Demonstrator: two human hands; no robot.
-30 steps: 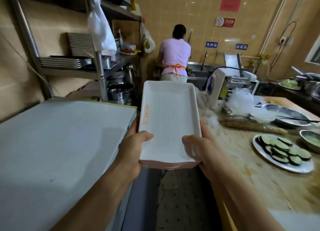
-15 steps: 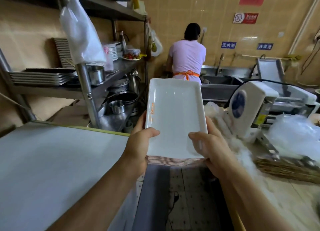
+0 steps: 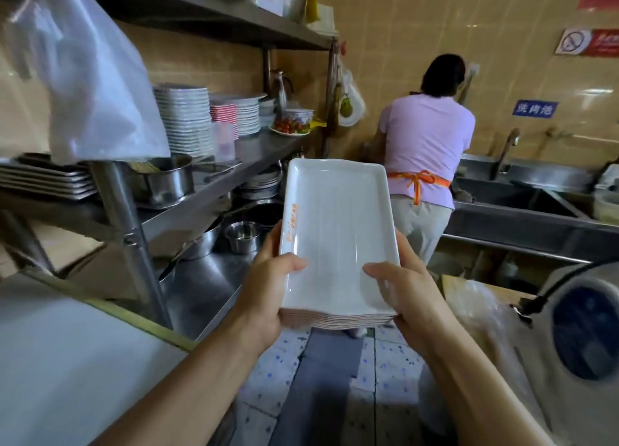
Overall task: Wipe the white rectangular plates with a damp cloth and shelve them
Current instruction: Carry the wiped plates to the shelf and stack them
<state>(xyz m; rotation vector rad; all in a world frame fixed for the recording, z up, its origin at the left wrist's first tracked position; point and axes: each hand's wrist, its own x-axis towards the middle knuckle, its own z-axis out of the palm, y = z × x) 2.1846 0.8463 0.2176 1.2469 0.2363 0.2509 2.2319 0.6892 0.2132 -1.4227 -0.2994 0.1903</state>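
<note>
Since the earlier frames the stack of white rectangular plates (image 3: 338, 241) has been carried nearer the steel shelving rack (image 3: 214, 191), which now fills the left side, and the wooden table with the sliced vegetables has dropped out of sight. The left hand (image 3: 268, 288) grasps the stack's near left corner, thumb laid over the rim and fingers curled underneath; the right hand (image 3: 402, 291) grips the near right corner the same way. The stack is held in the air over the tiled floor (image 3: 268, 378), between the rack and a white machine (image 3: 576, 338) on the right. The top plate is smooth, glossy and shallow, with rounded corners, a raised rim and orange print along its left edge; the layered edges below it show pinkish. On the rack's middle shelf stand ribbed stacks of white dishes (image 3: 184, 120), a steel pot (image 3: 167, 177) and flat metal trays (image 3: 43, 181). A person in a pink shirt (image 3: 425, 150) stands at the steel sink (image 3: 522, 201).
</note>
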